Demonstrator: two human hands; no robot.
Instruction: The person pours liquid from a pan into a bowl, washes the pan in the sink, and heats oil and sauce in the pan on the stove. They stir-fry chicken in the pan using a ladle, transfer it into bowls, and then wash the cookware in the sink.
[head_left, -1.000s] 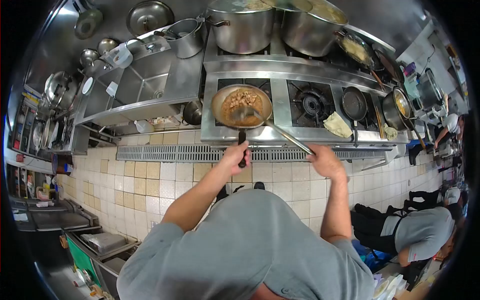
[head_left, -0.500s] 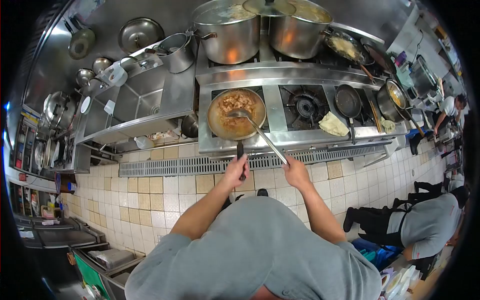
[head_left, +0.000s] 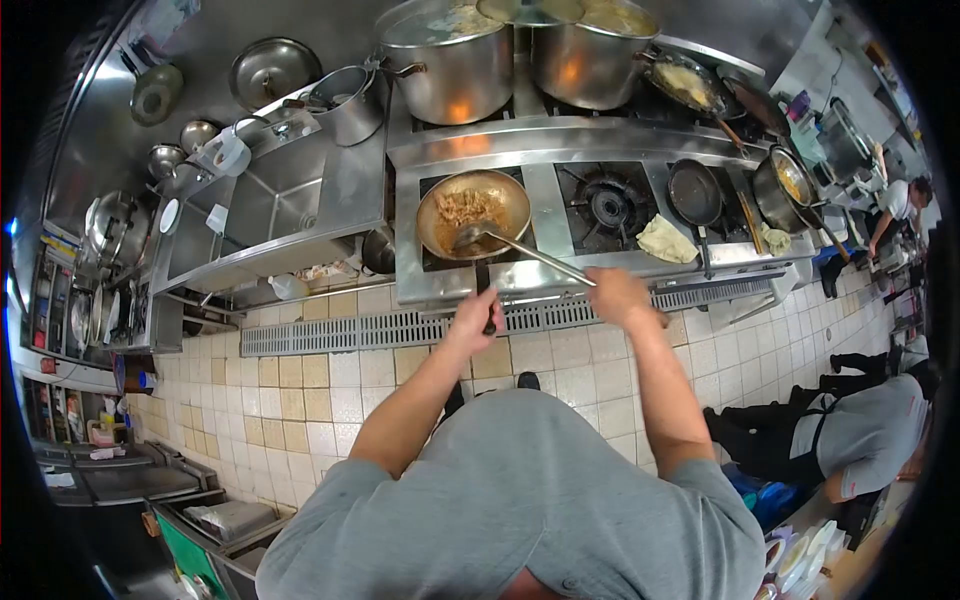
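Observation:
My left hand (head_left: 474,322) is closed around the black handle of a frying pan (head_left: 432,205), which sits over the front left burner. Brown, saucy food in chunks (head_left: 468,208) lies inside the pan, mostly toward its far side. A long-handled metal ladle (head_left: 540,259) is gripped in my right hand (head_left: 620,297), to the right of the pan. The ladle's bowl rests in the near part of the pan, against the food. Fingers of both hands wrap the handles, so the grip details are partly hidden.
Two large stockpots (head_left: 455,80) stand behind, along with a pan of pale food (head_left: 685,88). Right of my pan are a bare burner (head_left: 608,202), a cloth (head_left: 667,240), a small black skillet (head_left: 696,193) and a saucepan (head_left: 785,200). A sink (head_left: 272,195) lies left. Co-workers (head_left: 865,435) are at right.
My right hand has moved right, and the ladle now slants flatter with its bowl nearer the pan's near edge. The pan appears tilted and the food has gathered toward its far side.

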